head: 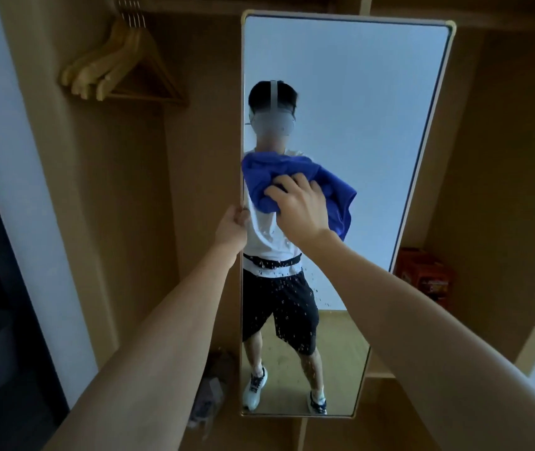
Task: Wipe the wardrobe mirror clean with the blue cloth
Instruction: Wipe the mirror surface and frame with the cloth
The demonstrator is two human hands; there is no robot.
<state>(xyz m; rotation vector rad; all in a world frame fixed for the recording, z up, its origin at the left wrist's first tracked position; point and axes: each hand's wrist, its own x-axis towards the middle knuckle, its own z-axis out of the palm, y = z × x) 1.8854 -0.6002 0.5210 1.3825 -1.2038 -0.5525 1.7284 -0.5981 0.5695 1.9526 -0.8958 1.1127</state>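
A tall wardrobe mirror (350,92) in a thin wooden frame stands upright in front of me, reflecting a person in a white shirt and dark shorts. My right hand (298,203) grips a bunched blue cloth (334,187) and presses it against the glass at mid-height, near the mirror's left side. My left hand (232,227) holds the mirror's left frame edge just below the cloth. Small water droplets speckle the lower part of the glass (288,297).
Several wooden hangers (119,66) hang on a rail at the upper left inside the wardrobe. An orange box (423,278) sits on a shelf to the right behind the mirror. A crumpled bag (207,395) lies on the wardrobe floor left of the mirror's base.
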